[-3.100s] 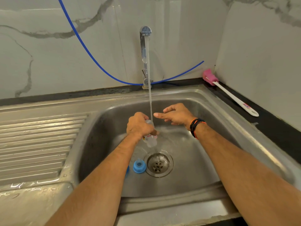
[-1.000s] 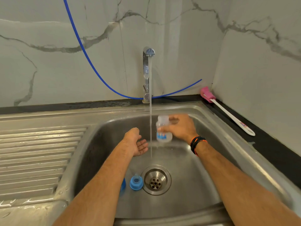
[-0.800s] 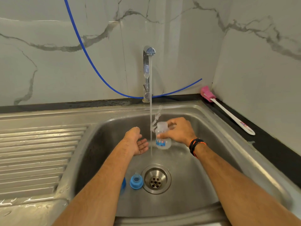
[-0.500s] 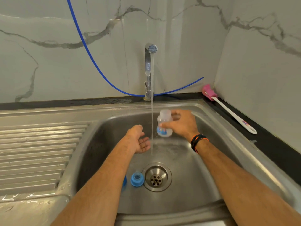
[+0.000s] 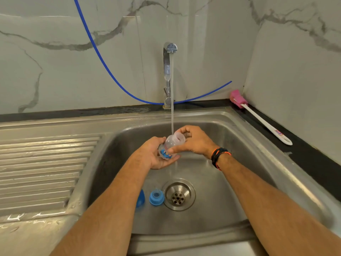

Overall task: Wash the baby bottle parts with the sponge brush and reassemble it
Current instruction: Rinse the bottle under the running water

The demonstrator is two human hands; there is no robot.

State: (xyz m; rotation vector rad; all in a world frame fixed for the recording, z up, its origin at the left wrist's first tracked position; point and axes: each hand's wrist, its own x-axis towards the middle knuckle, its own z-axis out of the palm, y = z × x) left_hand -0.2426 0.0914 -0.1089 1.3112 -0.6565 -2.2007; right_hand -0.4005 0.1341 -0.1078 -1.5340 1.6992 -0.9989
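A: Where is the bottle (image 5: pixel 170 147)?

B: Over the middle of the sink (image 5: pixel 245 143), held in both hands. It is clear plastic with a blue print on the body, tilted, with its open mouth up and toward the right.

A: And the water?

B: The stream (image 5: pixel 172 100) from the tap (image 5: pixel 168 71) comes down right at the mouth. Whether it goes in or runs down the side, I cannot tell. More water falls below the hands toward the drain (image 5: pixel 178 194).

A: How do the hands grip it?

B: The left hand (image 5: pixel 155 156) is cupped palm-up under the base, fingers half curled around it. The right hand (image 5: pixel 193 141) is closed on the upper part, thumb across the front of the body and fingers curved behind the neck. There are dark and orange bands (image 5: pixel 219 156) on that wrist.

A: The other parts?

B: A blue ring (image 5: pixel 156 197) sits on the sink floor just left of the drain. Beside it, partly hidden by the left forearm, is a darker blue piece (image 5: pixel 141 198); what it is I cannot tell.

A: The brush?

B: The brush (image 5: pixel 258 117) lies on the dark table in the right back corner, well apart from the hands, pink sponge toward the wall, white handle pointing to the front.

A: Anything else?

B: A blue hose (image 5: pixel 103 61) hangs across the marble wall and passes behind the tap.
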